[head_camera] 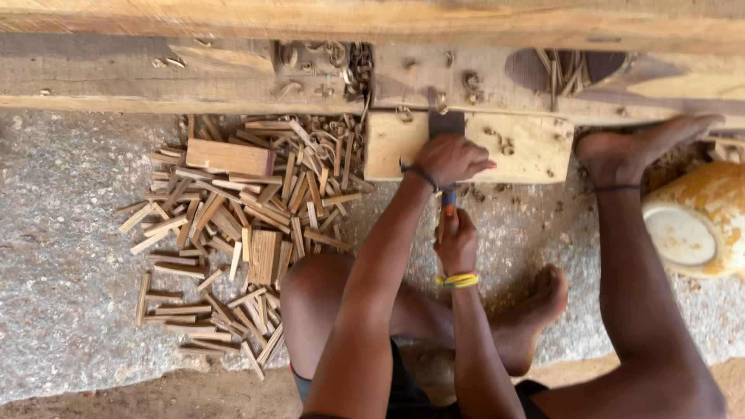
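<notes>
The blade [445, 124] stands upright on the wooden block [528, 147], at twelve o'clock from the knees. The left hand [452, 159] closes its grip around it; the right hand [456, 242] holds an orange-handled tool [448, 203] just below. Keeping the blade vertical should split cleanly. Cut sticks [233, 233] lie at nine o'clock.

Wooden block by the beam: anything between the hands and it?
Nothing visible. The left hand already rests on the wooden block, over a dark blade. The right hand grips a handle just below it.
</notes>
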